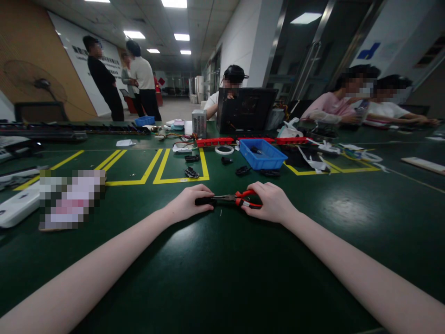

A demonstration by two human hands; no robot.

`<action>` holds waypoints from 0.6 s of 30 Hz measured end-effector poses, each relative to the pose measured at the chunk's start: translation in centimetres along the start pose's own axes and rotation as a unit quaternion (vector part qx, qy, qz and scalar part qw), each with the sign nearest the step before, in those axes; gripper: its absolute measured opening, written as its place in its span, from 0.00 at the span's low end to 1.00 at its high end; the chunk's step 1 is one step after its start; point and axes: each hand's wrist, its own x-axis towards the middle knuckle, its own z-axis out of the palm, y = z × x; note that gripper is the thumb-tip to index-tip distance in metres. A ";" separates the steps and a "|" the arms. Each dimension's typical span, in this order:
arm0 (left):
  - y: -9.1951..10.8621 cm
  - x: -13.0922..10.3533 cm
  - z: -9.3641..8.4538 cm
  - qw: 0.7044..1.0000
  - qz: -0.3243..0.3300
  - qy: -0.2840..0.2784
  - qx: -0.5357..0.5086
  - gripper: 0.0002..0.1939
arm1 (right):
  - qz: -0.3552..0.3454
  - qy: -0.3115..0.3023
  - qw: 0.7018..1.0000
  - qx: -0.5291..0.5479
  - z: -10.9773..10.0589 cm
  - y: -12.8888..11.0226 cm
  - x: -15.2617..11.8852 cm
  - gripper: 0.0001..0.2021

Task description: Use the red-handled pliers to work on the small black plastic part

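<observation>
My left hand (192, 202) is closed around a small black part (204, 201) above the green table (215, 278). My right hand (271, 202) grips the red handles of the pliers (240, 198), whose narrow metal jaws point left and reach the black part. Whether the jaws pinch it is too small to tell. A thin, pale sliver (220, 212) lies on the table just below the jaws. Several small black parts lie beyond my hands, one of them (191, 172) inside a yellow taped outline.
A blue tray (262, 155) stands beyond my right hand, near red strips (215, 142). A large black case (245, 109) stands farther back, with a person behind it. White objects (21, 202) lie at the left. Two people sit at the right.
</observation>
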 end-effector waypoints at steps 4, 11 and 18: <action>0.2 0.0 0.0 1.000 -0.002 0.003 0.003 0.15 | 0.009 -0.007 1.000 0.004 0.0 0.0 0.0 0.18; 0.0 0.0 0.2 1.000 0.008 0.006 0.015 0.15 | 0.019 -0.007 0.999 0.032 0.1 0.3 0.0 0.18; 0.0 -0.1 0.3 1.000 0.005 0.010 0.028 0.16 | 0.021 -0.011 0.998 0.054 0.2 0.5 0.0 0.18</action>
